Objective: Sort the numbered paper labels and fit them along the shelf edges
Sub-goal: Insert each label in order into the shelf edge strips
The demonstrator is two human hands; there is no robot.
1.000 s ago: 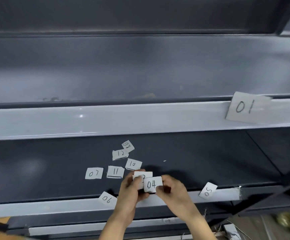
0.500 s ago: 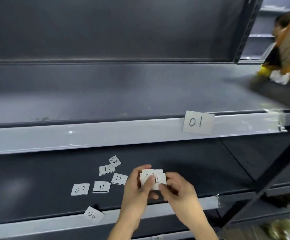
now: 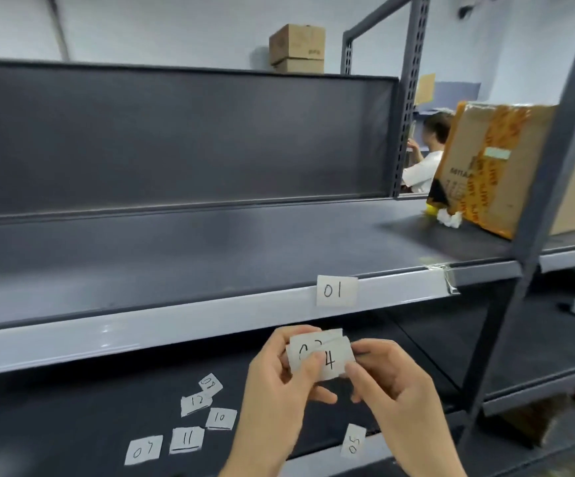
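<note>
My left hand (image 3: 275, 383) and my right hand (image 3: 389, 383) together pinch a small stack of white paper labels (image 3: 320, 356), with "04" on top and others fanned behind it. Label "01" (image 3: 336, 290) sits on the pale front edge (image 3: 141, 332) of the upper shelf. Loose labels lie on the dark lower shelf: "08" (image 3: 211, 384), "12" (image 3: 196, 402), "10" (image 3: 221, 418), "11" (image 3: 187, 439), "07" (image 3: 143, 449). Label "05" (image 3: 353, 442) leans at the lower shelf's front edge.
A taped cardboard box (image 3: 492, 166) stands on the upper shelf at the right, beside a grey upright post (image 3: 550, 166). Two more boxes (image 3: 296, 48) sit on top of the rack. A person in a white shirt (image 3: 423, 160) is behind the rack.
The view has tilted up and to the right, bringing the rack top, box and person into sight. Both hands have risen with the label stack toward the upper shelf edge.
</note>
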